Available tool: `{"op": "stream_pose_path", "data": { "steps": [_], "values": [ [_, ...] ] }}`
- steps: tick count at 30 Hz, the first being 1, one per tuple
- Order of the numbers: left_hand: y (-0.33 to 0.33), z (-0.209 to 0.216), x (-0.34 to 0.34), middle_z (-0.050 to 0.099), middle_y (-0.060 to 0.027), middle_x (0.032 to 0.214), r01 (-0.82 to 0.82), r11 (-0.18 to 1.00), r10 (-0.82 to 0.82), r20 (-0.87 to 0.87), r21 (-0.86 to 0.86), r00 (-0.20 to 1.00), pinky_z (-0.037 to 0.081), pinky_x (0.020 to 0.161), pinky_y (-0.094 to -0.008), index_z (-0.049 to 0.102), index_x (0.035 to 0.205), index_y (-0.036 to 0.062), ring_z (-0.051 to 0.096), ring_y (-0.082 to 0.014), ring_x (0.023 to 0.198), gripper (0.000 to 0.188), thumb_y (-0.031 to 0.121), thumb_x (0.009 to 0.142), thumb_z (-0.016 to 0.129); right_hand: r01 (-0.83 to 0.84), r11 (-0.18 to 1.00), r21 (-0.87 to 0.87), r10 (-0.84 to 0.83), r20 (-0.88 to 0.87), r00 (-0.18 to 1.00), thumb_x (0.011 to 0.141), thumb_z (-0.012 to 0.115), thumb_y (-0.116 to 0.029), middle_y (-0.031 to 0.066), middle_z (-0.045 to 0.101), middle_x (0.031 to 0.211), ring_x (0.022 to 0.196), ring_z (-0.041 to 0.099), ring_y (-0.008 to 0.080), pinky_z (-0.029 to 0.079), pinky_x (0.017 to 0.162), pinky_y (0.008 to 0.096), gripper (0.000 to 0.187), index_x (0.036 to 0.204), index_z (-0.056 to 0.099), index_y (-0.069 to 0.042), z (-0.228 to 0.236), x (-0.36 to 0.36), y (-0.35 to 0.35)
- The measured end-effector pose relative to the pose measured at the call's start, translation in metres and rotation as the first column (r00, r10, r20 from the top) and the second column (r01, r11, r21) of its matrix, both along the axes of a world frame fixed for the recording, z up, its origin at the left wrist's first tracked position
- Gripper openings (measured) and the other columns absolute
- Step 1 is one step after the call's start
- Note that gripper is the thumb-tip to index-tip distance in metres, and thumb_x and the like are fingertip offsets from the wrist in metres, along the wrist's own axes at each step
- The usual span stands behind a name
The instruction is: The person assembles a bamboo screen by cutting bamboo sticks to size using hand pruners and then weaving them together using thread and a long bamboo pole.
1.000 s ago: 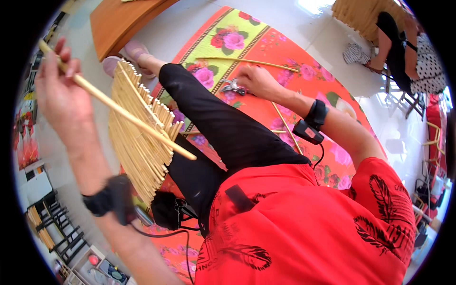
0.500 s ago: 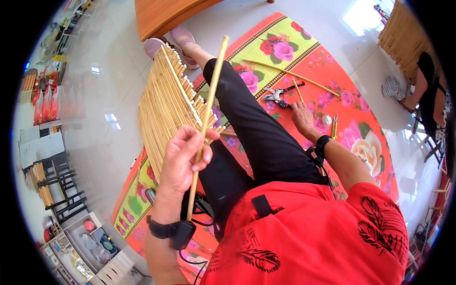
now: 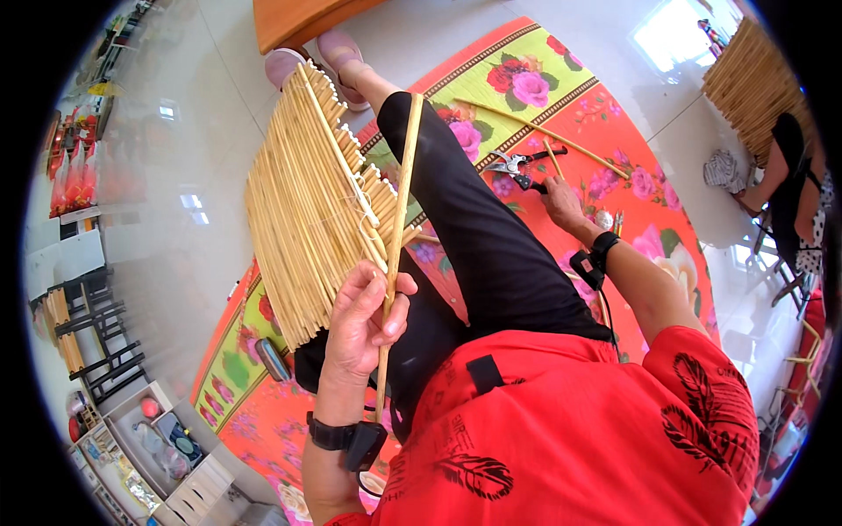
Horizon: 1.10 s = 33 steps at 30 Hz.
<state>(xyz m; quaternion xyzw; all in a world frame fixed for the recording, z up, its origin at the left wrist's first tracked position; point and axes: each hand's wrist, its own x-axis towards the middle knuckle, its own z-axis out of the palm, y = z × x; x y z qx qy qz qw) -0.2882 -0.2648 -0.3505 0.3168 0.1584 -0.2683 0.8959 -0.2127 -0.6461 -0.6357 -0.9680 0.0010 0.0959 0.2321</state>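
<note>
My left hand (image 3: pixel 368 320), closed, pinches a long bamboo stick (image 3: pixel 403 175) that slants up across my lap. Just beyond it, a mat of bamboo sticks tied side by side (image 3: pixel 294 206) lies along my left leg, its stepped edge showing pale cut ends. My right hand (image 3: pixel 564 203) is low over the floor mat, fingers curled at the lower black handle of the pruning shears (image 3: pixel 517 165). The shears' handles are spread; their lower handle end is hidden by my fingers. A short bamboo piece (image 3: pixel 552 156) lies between the handles, close to my fingertips.
A flowered floor cloth (image 3: pixel 491 131) spreads beneath, with another long stick (image 3: pixel 544 136) on it. An orange-brown wooden table (image 3: pixel 303 19) stands ahead. At right a person's leg (image 3: pixel 776 180) shows beside another stick bundle (image 3: pixel 754 79). Boxes of small items (image 3: pixel 149 438) stand at lower left.
My left hand has moved right and toward me, lowering the stick. My right hand has come slightly forward around the shears' handle. The view has shifted a little.
</note>
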Motion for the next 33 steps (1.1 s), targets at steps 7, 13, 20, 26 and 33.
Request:
{"op": "stream_pose_path", "data": {
  "steps": [7, 13, 20, 26, 33],
  "values": [
    [0.002, -0.009, -0.013, 0.061, -0.0174, 0.103, 0.017, 0.993, -0.021, -0.031, -0.12, 0.999, 0.033, 0.037, -0.0159, 0.052, 0.098, 0.0119, 0.049, -0.0085, 0.052, 0.006, 0.018, 0.1, 0.051, 0.163, 0.854, 0.494, -0.165, -0.039, 0.985, 0.089, 0.059, -0.014, 0.0145, 0.055, 0.105, 0.096, 0.054, 0.0298, 0.043, 0.083, 0.038, 0.019, 0.101, 0.055, 0.001, 0.037, 0.012, -0.017],
    [0.001, -0.018, -0.021, 0.06, -0.0165, 0.102, 0.008, 0.973, -0.017, -0.037, -0.229, 0.999, 0.032, 0.037, -0.0154, 0.049, 0.1, 0.0109, 0.047, -0.0081, 0.052, 0.006, 0.017, 0.101, 0.049, 0.183, 0.599, 0.78, -0.119, -0.14, 0.983, 0.09, 0.053, -0.015, 0.0052, 0.053, 0.122, 0.1, 0.048, 0.0139, 0.039, 0.087, 0.0292, 0.014, 0.097, 0.055, -0.003, 0.143, -0.012, -0.018],
    [0.001, -0.022, -0.033, 0.059, -0.0168, 0.104, -0.045, 0.979, 0.03, -0.077, -0.197, 0.997, 0.032, 0.038, -0.0152, 0.051, 0.101, 0.0107, 0.048, -0.0083, 0.053, 0.007, 0.017, 0.102, 0.048, -0.171, 0.496, 0.851, 0.426, -0.068, 0.902, 0.081, 0.058, -0.007, 0.0171, 0.046, 0.144, 0.127, 0.049, 0.0287, 0.04, 0.1, 0.0389, 0.012, 0.089, 0.054, 0.0, 0.27, -0.052, -0.026],
    [0.006, -0.02, -0.04, 0.058, -0.0158, 0.102, -0.083, 0.988, 0.074, -0.065, -0.134, 0.995, 0.032, 0.037, -0.0152, 0.05, 0.1, 0.0105, 0.048, -0.0079, 0.053, 0.007, 0.017, 0.101, 0.048, -0.613, 0.596, 0.518, 0.629, 0.174, 0.758, 0.067, 0.073, -0.003, 0.0198, 0.049, 0.137, 0.125, 0.05, 0.0354, 0.049, 0.093, 0.0397, 0.025, 0.078, 0.05, -0.003, 0.247, -0.09, 0.031],
    [0.012, -0.018, -0.05, 0.058, -0.0164, 0.101, -0.105, 0.994, 0.107, -0.077, 0.032, 0.991, 0.031, 0.036, -0.0156, 0.049, 0.1, 0.0109, 0.048, -0.0085, 0.052, 0.006, 0.017, 0.101, 0.049, -0.717, 0.667, 0.201, 0.683, 0.218, 0.697, 0.068, 0.066, -0.008, 0.0141, 0.058, 0.116, 0.103, 0.06, 0.0311, 0.051, 0.083, 0.0392, 0.029, 0.094, 0.055, -0.004, 0.261, -0.081, 0.045]
  ]
}}
